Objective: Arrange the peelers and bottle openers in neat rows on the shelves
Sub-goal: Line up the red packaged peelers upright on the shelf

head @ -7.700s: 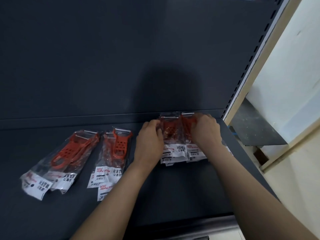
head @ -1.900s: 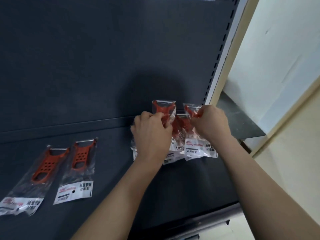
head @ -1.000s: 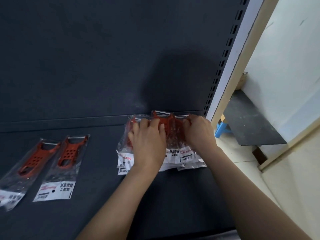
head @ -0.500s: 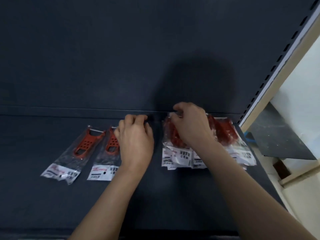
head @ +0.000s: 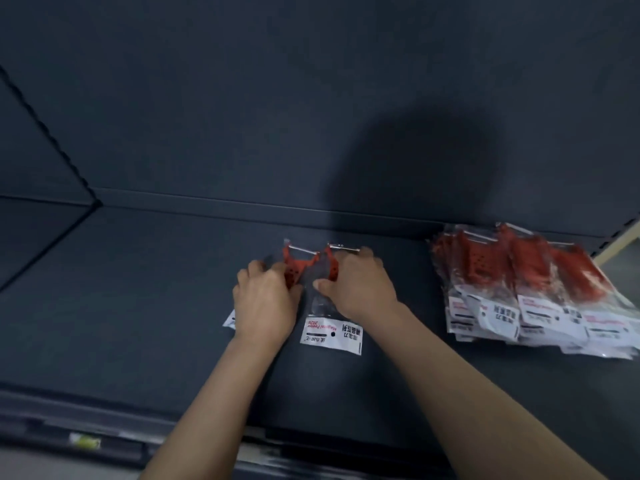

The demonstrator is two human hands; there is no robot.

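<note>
Step in hand: squaring two loose packets into the row.
Left grip (head: pixel 266 301): curled onto left packet (head: pixel 290 268), which lies mostly beneath the palm.
Right grip (head: pixel 358 289): pinching right packet (head: pixel 331 336) between thumb and fingers, label end toward the wrist.
Each clear bag: one red peeler.
Stacked packets (head: pixel 533 292): well right of right grip, on same shelf (head: pixel 138 306).
Next, probably: slide the pair rightward, edges parallel, tops level.

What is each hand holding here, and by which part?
The left hand grips the left peeler packet around its red middle. The right hand pinches the right peeler packet at its upper half, thumb on the near side.
</note>
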